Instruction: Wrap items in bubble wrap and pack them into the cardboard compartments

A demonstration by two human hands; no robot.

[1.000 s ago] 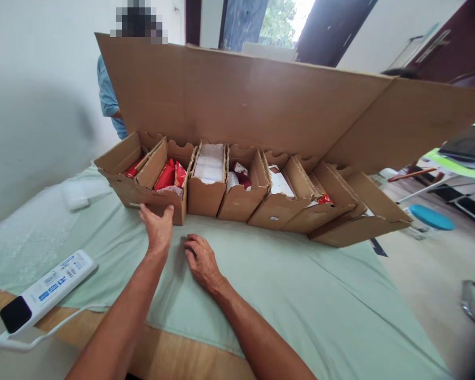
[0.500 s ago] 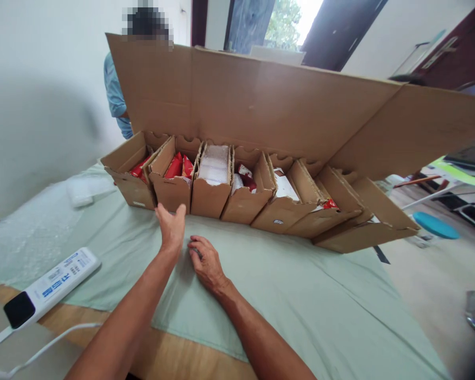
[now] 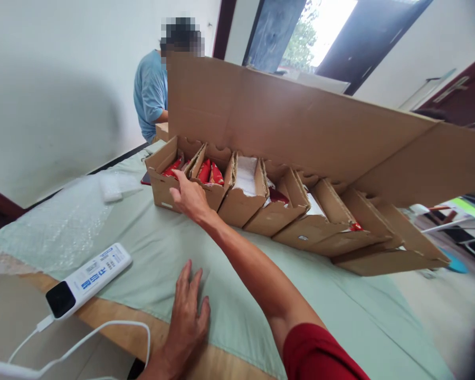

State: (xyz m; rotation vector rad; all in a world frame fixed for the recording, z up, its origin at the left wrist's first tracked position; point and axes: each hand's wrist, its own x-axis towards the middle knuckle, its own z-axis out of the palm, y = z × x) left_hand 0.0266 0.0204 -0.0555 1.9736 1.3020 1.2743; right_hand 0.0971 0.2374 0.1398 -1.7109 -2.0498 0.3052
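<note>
A row of open cardboard bins stands along the far side of the cloth. My right hand reaches over the front of the two leftmost bins, index finger stretched out and thumb apart, holding nothing. Its fingertip is by the red packets in the leftmost bin; whether it touches them I cannot tell. More red packets lie in the second bin, and white sheets fill the third. Near the table's front edge my left hand rests on the green cloth, fingers spread and nothing in it.
A tall cardboard panel rises behind the bins. On the left lie bubble wrap and a white power strip with a cable. A person in a blue shirt is behind the panel at the left.
My right hand has moved from the cloth forward and left to the leftmost bins, its fingers opening out. My left hand has drawn back from the bins to the cloth. The view has shifted left.
</note>
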